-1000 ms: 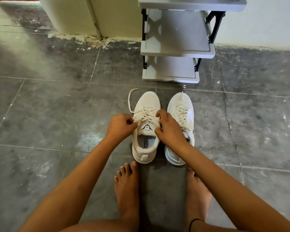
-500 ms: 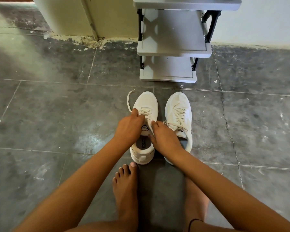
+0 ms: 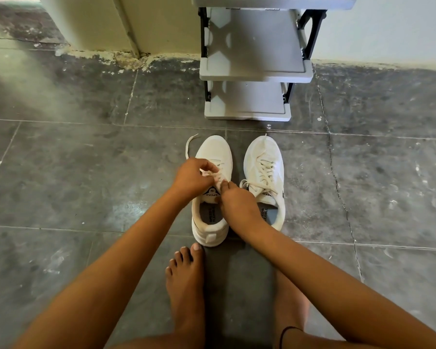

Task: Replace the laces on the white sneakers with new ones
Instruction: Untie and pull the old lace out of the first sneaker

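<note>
I see both white sneakers on the grey tiled floor (image 3: 73, 172), side by side with toes pointing away from me towards a grey shoe rack (image 3: 252, 59) that stands against the wall (image 3: 388, 26).

The left sneaker (image 3: 213, 149) is the one being handled. My view of its lacing is partly blocked by the hands. The left hand (image 3: 190, 177) sits over the middle of the shoe with its fingers (image 3: 207, 165) curled tight, pinching the lace (image 3: 188, 147) where it crosses the eyelets. 1 loose end of that lace trails off the left side of the toe and curls on the floor.

The right hand (image 3: 237, 200) reaches in from the other side, lying across the gap between the 2 shoes. Its fingertips are bent down and closed on the same lace just above the printed tongue, touching the fingers of the left hand or nearly so.

The right sneaker (image 3: 263, 157) stands just beside it. It is fully laced, with its laces (image 3: 264, 172) tied and 1 bow loop hanging on its inner side.

Nearer to me, 2 bare feet rest on the floor: the left foot (image 3: 186, 280) just behind the heel of the left sneaker, the right foot (image 3: 287, 298) mostly hidden under the right forearm, with a thin black band (image 3: 287, 329) at the ankle.
</note>
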Action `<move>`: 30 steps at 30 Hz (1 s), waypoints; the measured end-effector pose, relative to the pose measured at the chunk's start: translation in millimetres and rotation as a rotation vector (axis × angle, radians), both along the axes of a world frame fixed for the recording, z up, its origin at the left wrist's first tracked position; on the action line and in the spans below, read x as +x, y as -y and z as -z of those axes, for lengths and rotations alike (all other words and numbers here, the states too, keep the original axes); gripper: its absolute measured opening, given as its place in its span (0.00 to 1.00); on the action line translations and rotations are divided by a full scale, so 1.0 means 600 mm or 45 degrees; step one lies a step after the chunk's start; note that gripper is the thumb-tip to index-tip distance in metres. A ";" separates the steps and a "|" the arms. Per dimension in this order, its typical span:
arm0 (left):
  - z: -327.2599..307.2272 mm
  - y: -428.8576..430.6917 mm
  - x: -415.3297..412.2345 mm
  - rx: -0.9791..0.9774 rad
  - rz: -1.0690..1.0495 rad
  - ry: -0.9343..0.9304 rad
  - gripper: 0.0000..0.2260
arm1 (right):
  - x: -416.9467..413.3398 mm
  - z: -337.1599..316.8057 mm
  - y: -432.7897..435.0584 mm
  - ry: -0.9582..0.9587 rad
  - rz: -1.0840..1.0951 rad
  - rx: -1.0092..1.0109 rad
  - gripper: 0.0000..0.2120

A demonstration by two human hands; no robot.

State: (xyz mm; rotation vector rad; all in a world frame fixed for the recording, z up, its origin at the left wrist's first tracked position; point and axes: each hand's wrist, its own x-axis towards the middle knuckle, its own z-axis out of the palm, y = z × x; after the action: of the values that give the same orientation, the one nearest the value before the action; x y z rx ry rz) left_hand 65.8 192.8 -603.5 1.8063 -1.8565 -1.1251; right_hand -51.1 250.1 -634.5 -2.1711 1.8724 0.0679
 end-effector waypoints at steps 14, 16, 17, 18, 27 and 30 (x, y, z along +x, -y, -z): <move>-0.011 0.004 0.005 -0.103 0.024 0.091 0.06 | -0.008 0.009 0.000 0.150 -0.049 0.055 0.25; -0.024 0.011 0.000 0.010 -0.097 -0.143 0.04 | -0.006 0.010 0.000 0.133 -0.048 0.053 0.25; -0.026 0.011 0.001 0.009 -0.099 -0.156 0.04 | -0.005 0.009 0.000 0.135 -0.050 0.052 0.25; -0.025 0.011 0.006 -0.022 -0.058 -0.107 0.04 | -0.004 0.009 0.000 0.144 -0.051 0.050 0.24; 0.004 -0.022 0.013 -0.402 0.384 0.693 0.11 | -0.006 0.009 -0.003 0.125 0.019 0.078 0.23; -0.015 -0.009 0.006 -0.351 0.163 0.296 0.08 | -0.007 0.010 -0.003 0.083 0.025 0.077 0.24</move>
State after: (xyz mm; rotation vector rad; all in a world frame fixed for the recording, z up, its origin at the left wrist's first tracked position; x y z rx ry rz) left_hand 69.5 197.9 -594.6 1.7392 -2.1638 -0.6759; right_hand -55.3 251.6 -640.5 -2.0895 1.8313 0.0492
